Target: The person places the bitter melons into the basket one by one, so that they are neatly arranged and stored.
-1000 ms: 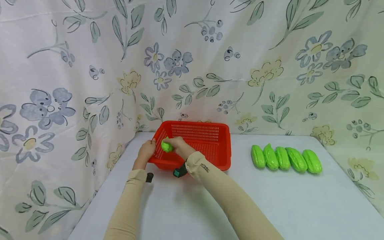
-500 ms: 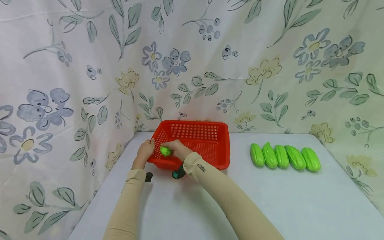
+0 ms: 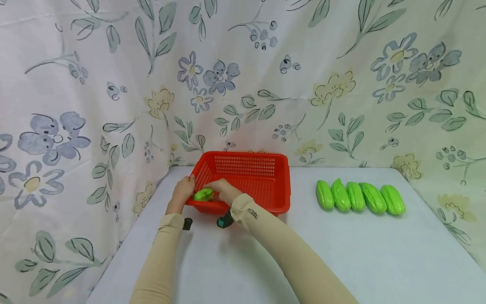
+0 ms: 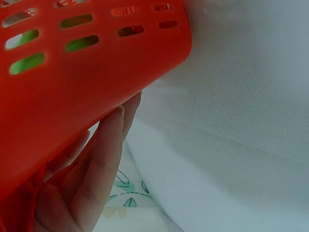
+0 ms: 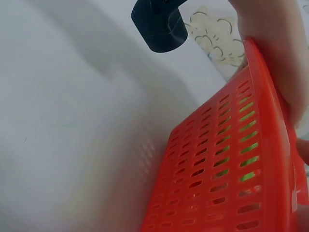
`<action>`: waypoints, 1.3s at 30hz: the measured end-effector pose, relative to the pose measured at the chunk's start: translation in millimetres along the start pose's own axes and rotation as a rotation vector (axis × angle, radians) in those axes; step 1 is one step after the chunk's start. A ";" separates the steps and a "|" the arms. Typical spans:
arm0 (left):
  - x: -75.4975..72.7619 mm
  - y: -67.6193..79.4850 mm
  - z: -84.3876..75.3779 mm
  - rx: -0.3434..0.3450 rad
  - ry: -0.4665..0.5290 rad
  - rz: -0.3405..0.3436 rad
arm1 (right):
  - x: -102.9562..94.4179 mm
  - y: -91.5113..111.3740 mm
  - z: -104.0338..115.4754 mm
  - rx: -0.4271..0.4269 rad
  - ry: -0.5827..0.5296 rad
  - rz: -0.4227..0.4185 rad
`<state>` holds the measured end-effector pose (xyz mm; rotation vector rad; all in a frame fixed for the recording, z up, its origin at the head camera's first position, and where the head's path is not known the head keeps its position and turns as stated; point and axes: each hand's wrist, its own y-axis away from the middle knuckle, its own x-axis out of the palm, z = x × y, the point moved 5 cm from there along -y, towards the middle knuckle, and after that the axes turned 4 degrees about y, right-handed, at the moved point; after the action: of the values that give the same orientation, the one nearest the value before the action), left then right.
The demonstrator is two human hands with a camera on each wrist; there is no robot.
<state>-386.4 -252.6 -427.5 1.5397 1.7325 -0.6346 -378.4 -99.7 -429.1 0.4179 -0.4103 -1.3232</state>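
Note:
My left hand (image 3: 184,190) grips the left rim of a red plastic basket (image 3: 282,181); in the left wrist view its fingers (image 4: 104,159) curl up under the rim. My right hand (image 3: 225,191) reaches over the front rim and pinches the right end of a glossy green, ridged bitter melon (image 3: 204,194). The melon lies sideways, low in the basket's left front corner. Patches of green show through the slots of the basket wall (image 5: 203,159) in the right wrist view, where the right hand is mostly cut off.
On the right of the white table (image 3: 341,257) several green bitter melons (image 3: 355,196) lie side by side in a row. A floral curtain (image 3: 243,84) hangs behind and to the left. Dark camera mounts (image 3: 225,219) stick out beneath the wrists.
The right hand has lowered the bitter melon toward the basket's left front corner, turning it from end-on to sideways. The left hand has stayed on the rim. The head view has shifted slightly.

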 end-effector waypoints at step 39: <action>1.2 -1.0 0.6 -0.027 0.004 -0.001 | -0.7 -53.7 -19.6 -0.014 0.176 -0.018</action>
<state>-387.4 -252.4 -429.0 1.5228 1.7385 -0.6068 -413.3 -108.3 -473.5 0.5224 -0.2507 -1.2940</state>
